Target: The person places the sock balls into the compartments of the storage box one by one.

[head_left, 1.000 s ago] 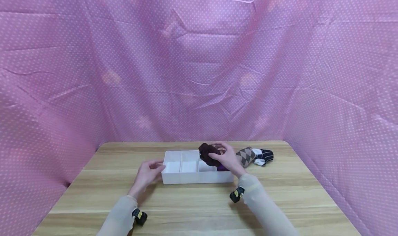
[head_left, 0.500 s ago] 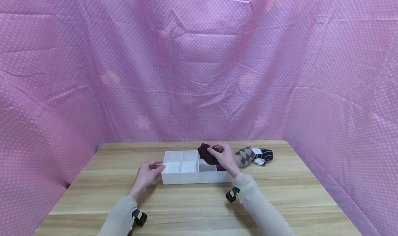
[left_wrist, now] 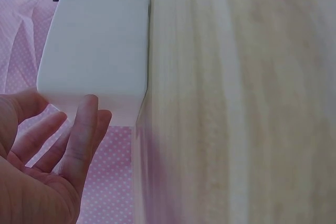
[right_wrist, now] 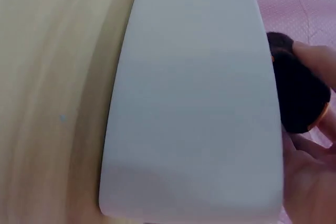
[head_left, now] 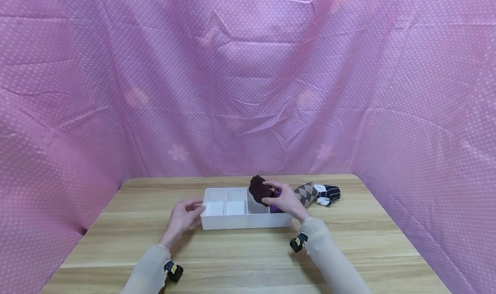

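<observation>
A white divided box [head_left: 246, 221] lies lengthwise on the table. My left hand [head_left: 184, 214] holds its left end; in the left wrist view the thumb [left_wrist: 29, 103] reaches the rim and the fingers [left_wrist: 81, 140] touch the end wall outside. My right hand [head_left: 286, 199] grips a dark brown bundled sock [head_left: 257, 190] above the compartment right of the middle. In the right wrist view the dark bundle [right_wrist: 299, 93] shows past the box wall, with an orange edge. Something purple [head_left: 275, 208], partly hidden by the right hand, sits at the right compartment.
Right of the box lie a brown argyle sock [head_left: 307, 193] and a dark striped sock with white parts [head_left: 328, 193]. The wooden table [head_left: 240, 259] reaches back to a pink dotted cloth [head_left: 248, 91] that hangs on three sides.
My right hand first shifted slightly left, then back right, turning the brown sock more upright and uncovering more of the purple thing. The left hand and the box stay in place.
</observation>
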### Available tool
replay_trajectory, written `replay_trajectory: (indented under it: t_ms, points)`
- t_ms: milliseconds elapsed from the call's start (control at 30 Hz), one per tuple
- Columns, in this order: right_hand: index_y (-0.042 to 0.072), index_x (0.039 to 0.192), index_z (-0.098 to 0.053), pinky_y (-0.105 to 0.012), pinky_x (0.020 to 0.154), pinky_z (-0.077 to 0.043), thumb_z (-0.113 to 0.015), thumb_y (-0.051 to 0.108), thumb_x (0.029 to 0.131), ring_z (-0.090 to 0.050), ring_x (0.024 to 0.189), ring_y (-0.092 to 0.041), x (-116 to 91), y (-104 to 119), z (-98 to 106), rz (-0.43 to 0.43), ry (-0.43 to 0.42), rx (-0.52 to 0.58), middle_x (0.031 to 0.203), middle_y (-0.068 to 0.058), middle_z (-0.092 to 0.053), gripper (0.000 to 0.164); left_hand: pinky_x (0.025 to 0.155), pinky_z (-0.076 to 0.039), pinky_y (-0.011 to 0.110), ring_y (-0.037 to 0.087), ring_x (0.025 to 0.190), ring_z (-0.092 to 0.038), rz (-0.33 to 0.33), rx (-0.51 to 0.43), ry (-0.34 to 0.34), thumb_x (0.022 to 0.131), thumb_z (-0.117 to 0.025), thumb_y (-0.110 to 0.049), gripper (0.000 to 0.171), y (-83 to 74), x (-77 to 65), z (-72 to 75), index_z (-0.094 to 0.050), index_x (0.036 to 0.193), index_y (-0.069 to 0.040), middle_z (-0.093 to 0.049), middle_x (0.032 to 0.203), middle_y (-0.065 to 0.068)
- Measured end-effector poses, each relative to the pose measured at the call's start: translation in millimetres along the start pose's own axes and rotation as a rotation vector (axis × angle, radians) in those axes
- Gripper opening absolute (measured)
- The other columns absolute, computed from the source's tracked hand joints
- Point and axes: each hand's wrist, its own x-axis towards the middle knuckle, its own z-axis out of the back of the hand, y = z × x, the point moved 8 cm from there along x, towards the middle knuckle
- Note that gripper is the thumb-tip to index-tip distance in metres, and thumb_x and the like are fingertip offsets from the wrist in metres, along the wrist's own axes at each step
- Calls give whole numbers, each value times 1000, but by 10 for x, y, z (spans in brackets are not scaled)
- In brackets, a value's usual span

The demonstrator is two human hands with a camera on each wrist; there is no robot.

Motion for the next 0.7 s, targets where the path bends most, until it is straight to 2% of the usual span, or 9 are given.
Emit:
replay_trajectory:
  t_ms: [100, 200, 333, 533, 700]
  points:
    - [19, 118, -70, -40, 93, -56, -82, 22, 79, -65, 106, -23, 6, 31, 2, 27, -10, -16, 125, -8, -67, 42, 79, -63, 35, 27, 99, -66, 5, -1, 0, 91, -70, -17, 42, -4, 22, 13, -61, 130, -4, -65, 117, 18]
    - [13, 108, -74, -31, 85, -60, -82, 19, 79, -69, 97, -19, 19, 49, -28, 55, -26, -40, 123, -10, -69, 31, 81, -63, 36, 25, 99, -66, 1, 0, 4, 91, -69, -17, 43, -12, 47, 21, -60, 131, -4, -65, 118, 19]
    - [12, 106, -75, -22, 74, -60, -82, 16, 78, -70, 89, -16, 22, 39, -70, 56, -28, -29, 111, -9, -73, 29, 80, -63, 36, 27, 100, -66, -8, -1, 14, 92, -69, -17, 43, -17, 77, 20, -60, 131, -3, -64, 119, 20]
    - [5, 118, -69, -29, 87, -60, -74, 1, 81, -70, 102, -27, 29, -8, -147, 39, 50, 127, 115, -15, -71, 37, 79, -63, 34, 30, 102, -65, -14, -13, 19, 91, -69, -16, 43, -2, 98, 27, -60, 131, -4, -63, 118, 19]
    - [3, 122, -67, -30, 90, -59, -72, 1, 83, -68, 106, -29, 23, 32, -166, 18, 66, 153, 118, -17, -70, 39, 77, -63, 32, 29, 100, -66, -23, -4, 14, 91, -70, -16, 43, 4, 101, 30, -60, 131, -3, -64, 117, 19]
